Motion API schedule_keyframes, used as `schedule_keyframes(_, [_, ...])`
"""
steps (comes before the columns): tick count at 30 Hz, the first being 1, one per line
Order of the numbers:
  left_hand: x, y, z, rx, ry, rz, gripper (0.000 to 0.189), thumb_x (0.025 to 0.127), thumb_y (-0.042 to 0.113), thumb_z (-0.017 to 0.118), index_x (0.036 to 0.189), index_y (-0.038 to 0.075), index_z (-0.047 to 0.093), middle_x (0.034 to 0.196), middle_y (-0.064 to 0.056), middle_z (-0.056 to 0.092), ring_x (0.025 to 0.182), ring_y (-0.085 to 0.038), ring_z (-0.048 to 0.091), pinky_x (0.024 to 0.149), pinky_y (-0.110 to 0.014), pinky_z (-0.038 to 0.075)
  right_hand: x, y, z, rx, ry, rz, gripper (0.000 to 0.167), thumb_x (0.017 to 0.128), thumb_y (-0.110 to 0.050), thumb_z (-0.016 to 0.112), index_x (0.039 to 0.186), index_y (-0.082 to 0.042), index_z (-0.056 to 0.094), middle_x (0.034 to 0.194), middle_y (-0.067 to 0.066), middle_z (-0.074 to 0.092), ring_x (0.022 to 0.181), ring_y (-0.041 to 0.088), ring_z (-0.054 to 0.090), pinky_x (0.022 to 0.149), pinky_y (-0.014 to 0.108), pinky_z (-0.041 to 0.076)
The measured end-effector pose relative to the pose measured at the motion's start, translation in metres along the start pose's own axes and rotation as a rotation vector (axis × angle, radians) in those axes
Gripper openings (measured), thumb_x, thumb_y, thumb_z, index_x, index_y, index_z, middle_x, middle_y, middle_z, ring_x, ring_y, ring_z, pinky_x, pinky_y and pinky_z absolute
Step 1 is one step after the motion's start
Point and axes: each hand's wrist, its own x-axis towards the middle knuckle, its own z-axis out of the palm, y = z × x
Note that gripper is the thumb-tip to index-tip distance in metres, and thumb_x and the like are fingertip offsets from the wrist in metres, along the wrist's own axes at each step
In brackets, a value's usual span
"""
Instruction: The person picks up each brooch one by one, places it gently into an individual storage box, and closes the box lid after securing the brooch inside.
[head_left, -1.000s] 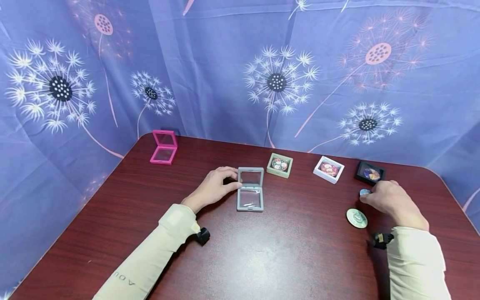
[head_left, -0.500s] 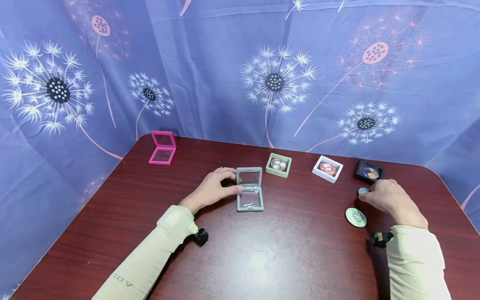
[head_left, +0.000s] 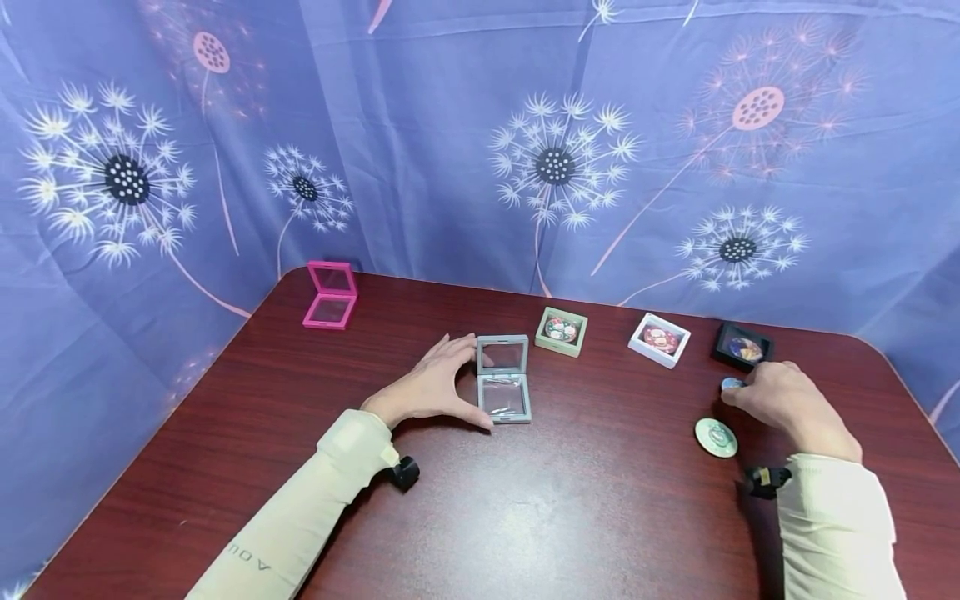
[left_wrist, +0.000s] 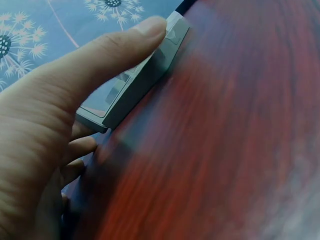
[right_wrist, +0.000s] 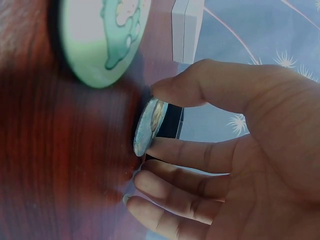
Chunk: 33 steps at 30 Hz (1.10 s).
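A grey-blue display case [head_left: 504,397] with clear film panes stands unfolded on the table, its lid raised at the back. My left hand [head_left: 431,387] spans its left side, the thumb stretched toward the front corner and the fingers by the lid. In the left wrist view the straight thumb [left_wrist: 125,47] lies along the case [left_wrist: 145,75]. At the right, my right hand [head_left: 787,404] pinches a small round blue badge [right_wrist: 150,125] between thumb and index finger, low over the table. A larger pale green badge [head_left: 716,437] lies just in front of that hand.
Along the back stand closed cases with round badges inside: a green one [head_left: 561,332], a white one [head_left: 660,340] and a black one [head_left: 742,347]. An unfolded pink case [head_left: 331,296] sits at the back left. A patterned blue cloth [head_left: 420,167] hangs behind the table.
My left thumb has moved from the case's hinge area toward its front left corner, so the hand is spread wider. The right hand stays at the blue badge.
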Motion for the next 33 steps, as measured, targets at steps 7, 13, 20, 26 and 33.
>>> schedule_keyframes(7, [0.0, 0.002, -0.002, 0.005, -0.028, -0.014, 0.089, 0.065, 0.067, 0.094, 0.135, 0.021, 0.062, 0.17, -0.009, 0.034, 0.161, -0.02, 0.016, 0.13, -0.039, -0.002, 0.0, 0.001, 0.001, 0.004, 0.0, 0.006, 0.035, 0.093, -0.027, 0.059, 0.064, -0.011, 0.047, 0.073, 0.009, 0.044, 0.074, 0.033, 0.049, 0.071, 0.052, 0.047])
schedule_keyframes(13, [0.0, 0.003, -0.003, 0.008, -0.027, -0.011, 0.086, 0.067, 0.066, 0.094, 0.132, 0.019, 0.063, 0.169, -0.01, 0.035, 0.161, -0.021, 0.017, 0.13, -0.04, -0.001, 0.001, 0.0, 0.0, 0.015, -0.008, 0.015, 0.036, 0.094, -0.027, 0.06, 0.065, -0.009, 0.05, 0.073, 0.009, 0.044, 0.073, 0.032, 0.049, 0.072, 0.053, 0.048])
schedule_keyframes(20, [-0.001, 0.003, -0.003, 0.006, -0.03, -0.019, 0.086, 0.066, 0.064, 0.094, 0.133, 0.02, 0.063, 0.169, -0.01, 0.035, 0.161, -0.02, 0.017, 0.13, -0.038, -0.001, 0.0, -0.003, 0.001, 0.012, 0.021, -0.006, 0.038, 0.094, -0.027, 0.059, 0.062, -0.013, 0.044, 0.071, 0.007, 0.041, 0.071, 0.031, 0.049, 0.069, 0.049, 0.046])
schedule_keyframes(26, [-0.001, 0.002, -0.003, 0.012, -0.021, -0.012, 0.086, 0.066, 0.065, 0.094, 0.133, 0.019, 0.063, 0.169, -0.01, 0.036, 0.161, -0.021, 0.018, 0.13, -0.038, -0.001, 0.01, 0.004, 0.007, -0.001, 0.037, -0.021, 0.04, 0.094, -0.029, 0.059, 0.061, -0.015, 0.043, 0.068, 0.004, 0.04, 0.067, 0.027, 0.046, 0.065, 0.045, 0.042])
schedule_keyframes(33, [-0.001, 0.004, -0.003, 0.009, -0.024, -0.013, 0.086, 0.066, 0.065, 0.094, 0.133, 0.02, 0.063, 0.169, -0.01, 0.035, 0.161, -0.019, 0.017, 0.13, -0.038, -0.001, 0.014, 0.003, 0.01, -0.008, 0.052, -0.068, 0.036, 0.093, -0.029, 0.059, 0.062, -0.015, 0.046, 0.065, 0.002, 0.04, 0.066, 0.025, 0.046, 0.065, 0.044, 0.042])
